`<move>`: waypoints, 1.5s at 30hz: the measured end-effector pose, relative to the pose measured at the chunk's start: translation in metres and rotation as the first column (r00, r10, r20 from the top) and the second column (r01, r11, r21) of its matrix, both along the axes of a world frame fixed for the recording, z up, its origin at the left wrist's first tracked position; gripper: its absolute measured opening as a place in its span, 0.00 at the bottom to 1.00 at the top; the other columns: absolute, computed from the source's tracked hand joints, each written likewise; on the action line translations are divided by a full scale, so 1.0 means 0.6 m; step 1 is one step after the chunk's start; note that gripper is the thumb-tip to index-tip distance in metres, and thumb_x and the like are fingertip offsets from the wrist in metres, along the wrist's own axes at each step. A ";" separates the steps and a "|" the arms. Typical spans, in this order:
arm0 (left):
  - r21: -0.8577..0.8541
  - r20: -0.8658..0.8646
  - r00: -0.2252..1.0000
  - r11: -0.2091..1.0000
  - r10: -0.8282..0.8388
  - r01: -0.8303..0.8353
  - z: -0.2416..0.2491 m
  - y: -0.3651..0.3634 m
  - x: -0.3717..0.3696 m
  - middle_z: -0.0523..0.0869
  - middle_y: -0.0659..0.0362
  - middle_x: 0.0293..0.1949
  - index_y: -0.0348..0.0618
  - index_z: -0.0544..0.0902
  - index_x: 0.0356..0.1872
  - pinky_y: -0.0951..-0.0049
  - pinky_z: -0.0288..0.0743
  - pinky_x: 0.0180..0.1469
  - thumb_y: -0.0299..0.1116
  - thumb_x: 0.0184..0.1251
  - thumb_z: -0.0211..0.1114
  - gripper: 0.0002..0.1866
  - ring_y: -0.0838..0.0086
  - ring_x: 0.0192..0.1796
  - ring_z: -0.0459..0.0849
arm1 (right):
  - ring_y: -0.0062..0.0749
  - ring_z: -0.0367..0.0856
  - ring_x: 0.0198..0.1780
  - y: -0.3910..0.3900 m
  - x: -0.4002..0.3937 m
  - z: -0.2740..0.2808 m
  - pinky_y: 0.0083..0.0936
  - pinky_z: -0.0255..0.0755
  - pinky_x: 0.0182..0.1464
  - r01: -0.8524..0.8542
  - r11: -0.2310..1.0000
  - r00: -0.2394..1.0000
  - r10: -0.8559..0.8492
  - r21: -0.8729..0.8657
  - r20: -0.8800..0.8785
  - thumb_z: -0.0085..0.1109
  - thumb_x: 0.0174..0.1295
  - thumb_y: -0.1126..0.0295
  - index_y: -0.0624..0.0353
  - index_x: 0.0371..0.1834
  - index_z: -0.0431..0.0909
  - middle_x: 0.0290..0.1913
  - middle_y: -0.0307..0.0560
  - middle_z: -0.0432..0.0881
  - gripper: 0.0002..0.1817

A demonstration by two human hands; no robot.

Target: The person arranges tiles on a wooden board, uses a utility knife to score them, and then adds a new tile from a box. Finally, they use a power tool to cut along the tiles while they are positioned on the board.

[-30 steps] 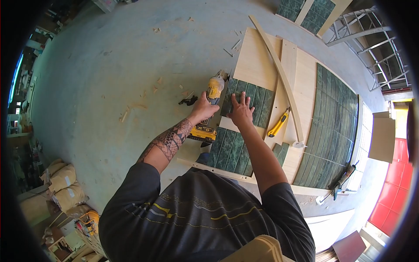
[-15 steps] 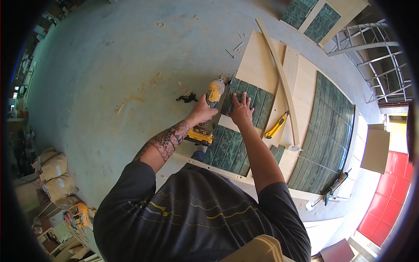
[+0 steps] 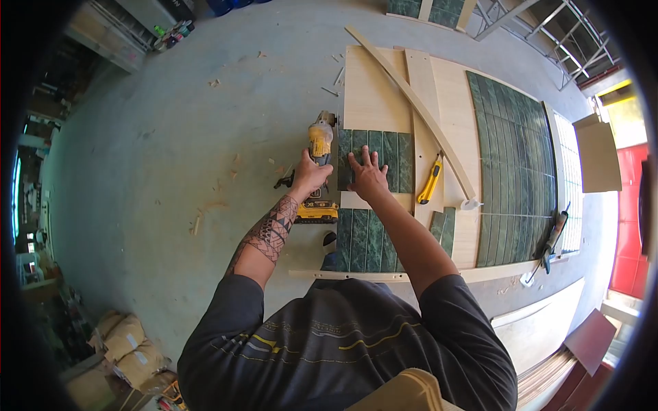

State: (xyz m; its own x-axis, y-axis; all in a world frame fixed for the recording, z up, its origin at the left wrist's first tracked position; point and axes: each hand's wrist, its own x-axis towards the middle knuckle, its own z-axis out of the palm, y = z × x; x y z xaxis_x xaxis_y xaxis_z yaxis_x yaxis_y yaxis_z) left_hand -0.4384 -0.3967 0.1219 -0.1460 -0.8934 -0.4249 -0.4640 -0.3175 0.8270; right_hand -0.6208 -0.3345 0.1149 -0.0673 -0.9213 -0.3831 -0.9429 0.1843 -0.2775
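My left hand (image 3: 311, 175) is wrapped round the grip of a yellow and black cordless power tool (image 3: 320, 140). The tool's head is up at the left edge of the board, and its battery shows below my wrist. Spread flat, my right hand (image 3: 369, 177) presses on a dark green tiled panel (image 3: 397, 161). Another green tiled piece (image 3: 360, 240) lies nearer my body. To the right of my right hand, a yellow utility knife (image 3: 430, 181) rests on the pale wooden board (image 3: 373, 89). A long wooden strip (image 3: 411, 96) crosses the board diagonally.
A large green tiled panel (image 3: 514, 171) lies on the right, with a caulking gun (image 3: 554, 240) at its near right corner. Metal scaffolding (image 3: 541, 31) stands at the top right. Paper bags (image 3: 130, 342) sit at the lower left. Wood scraps are scattered on the floor.
The view has turned, so the board now appears straighter and further left. My left hand still grips the tool, and my right hand remains on the green panel.
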 end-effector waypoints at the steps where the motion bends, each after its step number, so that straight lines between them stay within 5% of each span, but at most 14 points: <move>1: -0.015 0.018 1.000 1.000 0.008 -0.007 0.001 -0.005 -0.001 0.87 0.51 0.34 0.29 0.65 0.64 0.65 0.83 0.29 0.31 0.56 0.71 0.36 0.67 0.25 0.88 | 0.61 0.44 0.87 0.000 0.000 0.000 0.72 0.56 0.78 -0.008 1.000 1.000 0.008 0.005 -0.002 0.83 0.53 0.56 0.33 0.86 0.56 0.89 0.53 0.41 0.57; 45: 0.038 0.059 0.997 0.998 0.040 -0.043 0.033 0.127 0.025 0.89 0.47 0.35 0.26 0.55 0.76 0.67 0.85 0.32 0.34 0.59 0.72 0.48 0.67 0.27 0.89 | 0.58 0.44 0.88 -0.007 0.002 0.010 0.71 0.54 0.79 -0.029 0.998 0.999 0.030 0.056 -0.027 0.81 0.56 0.55 0.32 0.87 0.52 0.90 0.51 0.40 0.57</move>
